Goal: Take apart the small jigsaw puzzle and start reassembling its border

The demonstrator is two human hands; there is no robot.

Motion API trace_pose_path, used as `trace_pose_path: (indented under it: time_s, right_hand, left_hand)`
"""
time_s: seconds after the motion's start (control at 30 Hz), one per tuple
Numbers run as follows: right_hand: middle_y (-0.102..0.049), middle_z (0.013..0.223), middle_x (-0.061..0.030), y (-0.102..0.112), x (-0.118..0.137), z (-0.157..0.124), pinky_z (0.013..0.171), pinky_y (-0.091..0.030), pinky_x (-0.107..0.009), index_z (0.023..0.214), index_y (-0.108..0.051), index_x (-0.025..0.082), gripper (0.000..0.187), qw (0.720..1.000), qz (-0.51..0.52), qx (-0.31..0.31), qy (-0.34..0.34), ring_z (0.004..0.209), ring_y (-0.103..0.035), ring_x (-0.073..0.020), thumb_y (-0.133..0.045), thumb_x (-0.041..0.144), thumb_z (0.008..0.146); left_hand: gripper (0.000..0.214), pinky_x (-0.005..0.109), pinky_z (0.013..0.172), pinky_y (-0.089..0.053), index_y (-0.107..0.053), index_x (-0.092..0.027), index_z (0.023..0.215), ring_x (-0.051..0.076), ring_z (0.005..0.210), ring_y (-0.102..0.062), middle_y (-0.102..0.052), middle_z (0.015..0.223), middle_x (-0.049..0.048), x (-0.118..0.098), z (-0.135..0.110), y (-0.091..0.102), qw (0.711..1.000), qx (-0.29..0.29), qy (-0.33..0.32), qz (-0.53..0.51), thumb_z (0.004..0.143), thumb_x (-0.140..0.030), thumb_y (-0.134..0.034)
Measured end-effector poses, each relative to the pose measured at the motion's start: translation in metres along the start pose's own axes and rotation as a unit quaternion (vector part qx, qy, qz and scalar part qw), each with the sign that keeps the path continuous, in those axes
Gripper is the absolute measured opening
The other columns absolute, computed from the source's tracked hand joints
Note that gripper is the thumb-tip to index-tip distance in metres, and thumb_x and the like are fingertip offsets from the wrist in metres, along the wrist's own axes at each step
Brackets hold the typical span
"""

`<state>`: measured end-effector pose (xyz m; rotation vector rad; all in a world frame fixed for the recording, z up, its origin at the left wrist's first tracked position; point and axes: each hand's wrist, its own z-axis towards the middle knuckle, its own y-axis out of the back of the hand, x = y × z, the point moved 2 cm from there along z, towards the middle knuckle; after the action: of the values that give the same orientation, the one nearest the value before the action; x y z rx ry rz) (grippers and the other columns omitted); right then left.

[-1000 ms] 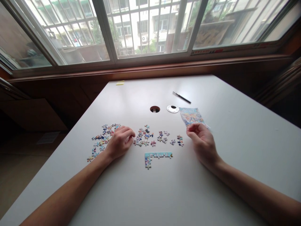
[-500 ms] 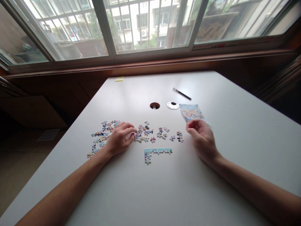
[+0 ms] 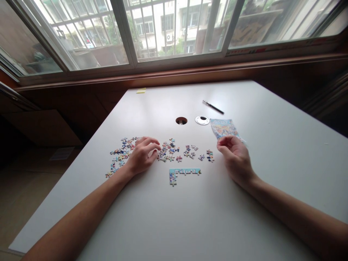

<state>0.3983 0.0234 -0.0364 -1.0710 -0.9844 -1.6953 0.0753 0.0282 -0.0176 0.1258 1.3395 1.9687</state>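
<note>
My left hand (image 3: 143, 154) rests among the loose jigsaw puzzle pieces (image 3: 121, 155), its fingers apart and nothing visible between them. Its fingertips reach the edge of a second cluster of pieces (image 3: 169, 149). My right hand (image 3: 236, 156) is curled with thumb and fingers together; whatever may be inside is hidden. It covers the lower edge of a printed picture sheet (image 3: 224, 127). Between my hands and closer to me lies a joined L-shaped puzzle section (image 3: 185, 171) with a light blue top edge. Several small pieces (image 3: 191, 151) lie to the left of my right hand.
The white table (image 3: 174, 221) has a round cable hole (image 3: 181, 120) with a silver ring cover (image 3: 202, 120) beside it. A black pen (image 3: 213, 107) lies farther back. A yellow sticky note (image 3: 141, 90) is at the far edge, below the window (image 3: 174, 32).
The view has shifted slightly, so the table appears a little higher and farther right. My left fingers look slightly more spread. My right hand stays curled.
</note>
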Motion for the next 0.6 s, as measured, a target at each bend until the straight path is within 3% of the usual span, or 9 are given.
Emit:
trace_pose_path:
  time_s: [0.6]
  right_hand:
    - [-0.056,0.08,-0.0004,-0.0008,0.0011,-0.0007,0.067,-0.039,-0.032,0.082,-0.055,0.021,0.008,1.0,0.007,0.009,-0.008,0.071,-0.05,-0.0166,-0.061,0.019,0.077]
  left_hand:
    - [0.015,0.039,0.093,-0.039,-0.068,-0.023,0.095,0.021,0.104,-0.059,-0.069,0.107,0.0029,-0.0048,0.0017,-0.0002,0.999,0.014,-0.034,0.015,0.092,-0.018,-0.054]
